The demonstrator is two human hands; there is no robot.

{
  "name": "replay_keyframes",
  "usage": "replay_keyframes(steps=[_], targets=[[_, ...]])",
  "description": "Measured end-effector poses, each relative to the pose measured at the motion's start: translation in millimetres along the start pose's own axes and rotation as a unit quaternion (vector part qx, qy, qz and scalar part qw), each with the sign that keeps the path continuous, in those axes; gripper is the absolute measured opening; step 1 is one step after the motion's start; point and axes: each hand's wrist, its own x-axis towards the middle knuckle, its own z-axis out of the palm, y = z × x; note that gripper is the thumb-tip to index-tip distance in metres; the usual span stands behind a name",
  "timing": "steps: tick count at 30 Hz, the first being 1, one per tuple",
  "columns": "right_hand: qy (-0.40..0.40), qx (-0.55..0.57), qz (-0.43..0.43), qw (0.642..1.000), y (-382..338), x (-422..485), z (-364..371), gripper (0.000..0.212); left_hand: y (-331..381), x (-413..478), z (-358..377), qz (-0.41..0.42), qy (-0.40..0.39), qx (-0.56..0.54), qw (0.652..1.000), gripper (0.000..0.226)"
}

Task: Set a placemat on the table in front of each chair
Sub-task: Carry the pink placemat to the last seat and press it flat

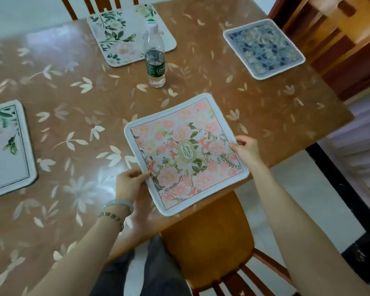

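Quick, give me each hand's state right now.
Left hand: holding the pink placemat by its left edge.
Right hand: holding the same placemat by its right edge.

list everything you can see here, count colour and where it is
pink placemat: one, pink floral with white border, near table edge, partly overhanging it
far leaf placemat: one, white with green leaves, far side
left leaf placemat: one, white with green leaves, left edge
blue placemat: one, blue and white, far right
water bottle: one, clear with green label, upright, table middle
table: one, brown with pale leaf pattern
chairs: three, brown wood, near, far, right
bracelets: two, pale green and gold, left wrist
left hand: grips pink placemat's left side
right hand: pinches its right side
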Motion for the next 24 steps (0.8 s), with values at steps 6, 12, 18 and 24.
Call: replay_keyframes(steps=[6,12,18,24], targets=[[-0.031,-0.042,0.015,0.999,30,25,-2,0.021,-18,-6,22,-0.002,0.01,0.07,0.997,0.011],[-0.042,-0.091,0.0,0.995,43,32,8,0.012,-25,-4,26,0.008,0.063,0.12,0.991,0.012],[-0.043,-0.116,-0.007,0.992,48,35,8,0.009,-27,7,29,0.019,0.088,0.166,0.982,0.016],[-0.032,-0.187,0.011,0.982,48,38,13,0.02,-24,17,26,0.007,0.082,0.197,0.977,0.032]])
